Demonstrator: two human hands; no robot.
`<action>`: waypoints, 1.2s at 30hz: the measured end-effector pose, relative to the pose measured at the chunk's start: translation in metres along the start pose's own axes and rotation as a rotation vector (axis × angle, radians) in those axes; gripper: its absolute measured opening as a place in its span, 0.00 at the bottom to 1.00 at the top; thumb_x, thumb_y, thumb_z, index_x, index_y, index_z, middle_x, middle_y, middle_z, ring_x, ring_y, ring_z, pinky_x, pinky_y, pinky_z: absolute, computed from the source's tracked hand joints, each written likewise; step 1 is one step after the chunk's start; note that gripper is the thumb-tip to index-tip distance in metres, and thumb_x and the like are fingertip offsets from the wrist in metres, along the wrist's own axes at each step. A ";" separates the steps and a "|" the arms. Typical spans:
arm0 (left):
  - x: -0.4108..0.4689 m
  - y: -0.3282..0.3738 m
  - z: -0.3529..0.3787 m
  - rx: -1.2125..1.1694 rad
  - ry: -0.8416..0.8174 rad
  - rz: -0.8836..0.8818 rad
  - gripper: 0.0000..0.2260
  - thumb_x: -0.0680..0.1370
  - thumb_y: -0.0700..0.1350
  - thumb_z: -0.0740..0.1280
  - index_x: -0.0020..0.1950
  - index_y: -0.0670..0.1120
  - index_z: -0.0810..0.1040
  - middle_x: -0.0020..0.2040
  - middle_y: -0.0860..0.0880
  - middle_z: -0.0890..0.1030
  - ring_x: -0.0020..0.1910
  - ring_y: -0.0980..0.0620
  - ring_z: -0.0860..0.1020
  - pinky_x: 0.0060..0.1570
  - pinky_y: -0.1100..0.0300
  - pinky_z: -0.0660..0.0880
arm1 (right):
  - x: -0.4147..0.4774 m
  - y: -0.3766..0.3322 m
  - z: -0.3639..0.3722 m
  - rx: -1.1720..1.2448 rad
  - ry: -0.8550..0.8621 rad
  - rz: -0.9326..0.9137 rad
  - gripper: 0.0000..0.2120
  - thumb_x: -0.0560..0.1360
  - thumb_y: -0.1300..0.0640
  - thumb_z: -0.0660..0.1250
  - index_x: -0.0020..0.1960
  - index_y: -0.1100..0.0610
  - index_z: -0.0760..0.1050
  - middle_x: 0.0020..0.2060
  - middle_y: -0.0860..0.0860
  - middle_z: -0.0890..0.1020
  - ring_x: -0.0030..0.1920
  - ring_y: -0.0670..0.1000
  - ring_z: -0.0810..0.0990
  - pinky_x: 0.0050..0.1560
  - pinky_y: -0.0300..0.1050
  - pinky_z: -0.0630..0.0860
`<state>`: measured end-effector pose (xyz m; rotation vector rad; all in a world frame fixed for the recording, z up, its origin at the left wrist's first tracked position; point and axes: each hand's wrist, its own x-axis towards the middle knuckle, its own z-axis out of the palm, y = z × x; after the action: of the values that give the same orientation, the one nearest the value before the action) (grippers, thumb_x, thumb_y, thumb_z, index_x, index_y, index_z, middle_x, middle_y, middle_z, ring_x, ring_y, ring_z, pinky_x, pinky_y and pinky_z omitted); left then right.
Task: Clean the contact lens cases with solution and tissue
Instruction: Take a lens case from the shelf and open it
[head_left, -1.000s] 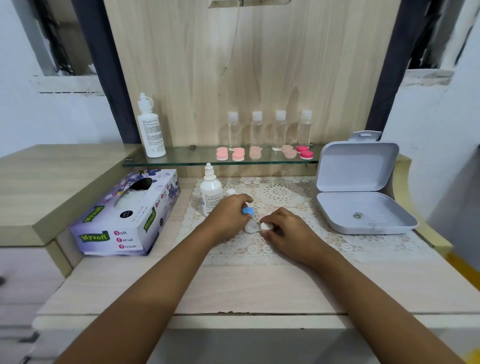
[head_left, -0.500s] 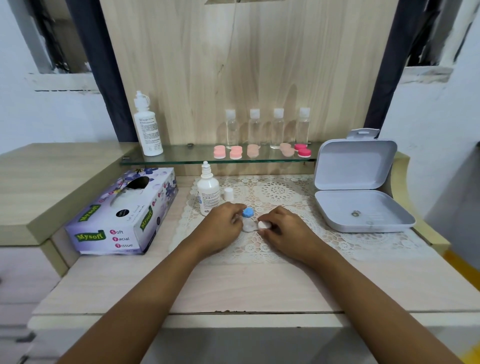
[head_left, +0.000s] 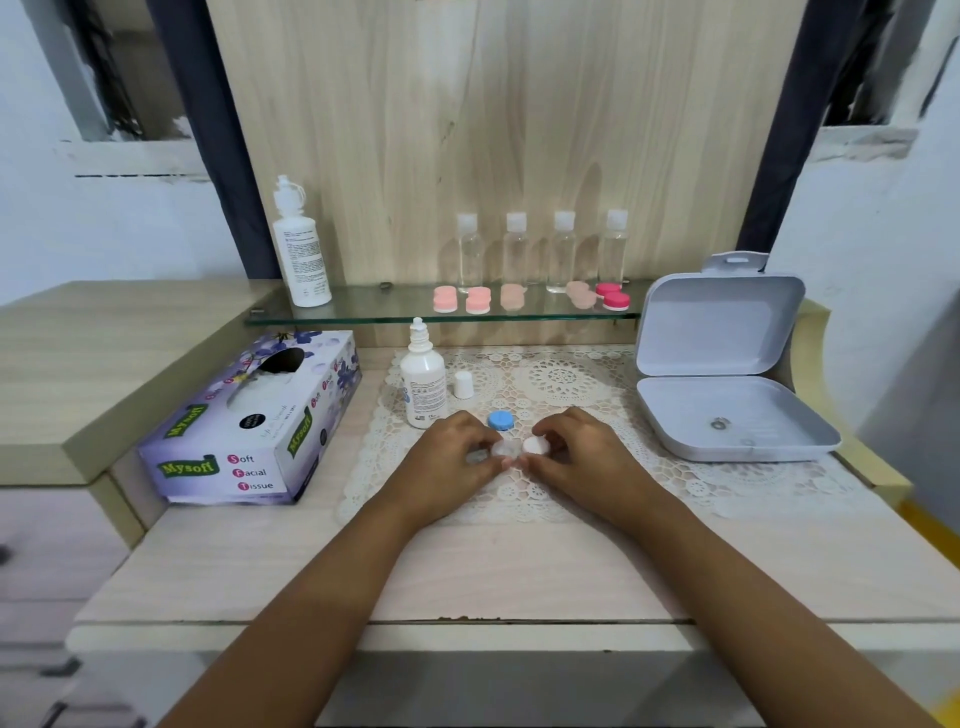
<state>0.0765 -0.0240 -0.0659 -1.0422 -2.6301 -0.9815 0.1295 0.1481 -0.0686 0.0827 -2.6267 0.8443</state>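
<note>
I'm watching both hands working on the case (head_left: 505, 448), btwn them on the doily (head_left: 561, 379). Left hand (head_left: 452, 457) is pinching its left end, prob. steadying it against turning. Right hand (head_left: 576, 452) is gripping the white cap (head_left: 535, 445), fingers curled, likely for twisting. Blue cap (head_left: 501, 420) is lying off, just beyond the fingertips. Bottle (head_left: 423, 384) is standing uncapped just past left hand, w/ tissue box (head_left: 249, 421) further left, both in reach.

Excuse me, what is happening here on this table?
A person is working on a clear contact lens case over the lace mat. The left hand holds the case, and the right hand pinches its white cap. The blue cap lies on the mat behind the hands. The solution bottle stands uncapped nearby.
</note>
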 end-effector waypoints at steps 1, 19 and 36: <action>0.000 0.000 0.000 -0.001 0.004 0.003 0.10 0.74 0.51 0.69 0.51 0.48 0.82 0.47 0.54 0.75 0.47 0.58 0.72 0.44 0.74 0.63 | 0.000 0.000 0.000 0.002 0.014 0.013 0.15 0.70 0.51 0.71 0.52 0.58 0.77 0.44 0.49 0.74 0.47 0.48 0.73 0.44 0.35 0.67; 0.000 0.000 0.004 -0.029 0.038 0.004 0.10 0.74 0.47 0.70 0.53 0.45 0.82 0.49 0.53 0.77 0.48 0.58 0.74 0.44 0.77 0.64 | -0.005 0.001 0.002 -0.045 -0.032 -0.143 0.14 0.73 0.59 0.62 0.57 0.59 0.77 0.49 0.52 0.77 0.50 0.48 0.74 0.49 0.34 0.64; 0.001 -0.001 0.004 -0.020 0.028 0.008 0.09 0.74 0.49 0.69 0.51 0.46 0.81 0.46 0.56 0.74 0.46 0.61 0.72 0.43 0.77 0.64 | -0.003 0.001 0.002 -0.045 0.032 -0.065 0.19 0.71 0.50 0.70 0.60 0.54 0.74 0.48 0.48 0.74 0.52 0.48 0.72 0.55 0.46 0.70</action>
<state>0.0760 -0.0211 -0.0693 -1.0350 -2.5973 -1.0155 0.1314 0.1480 -0.0718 0.1406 -2.5973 0.7580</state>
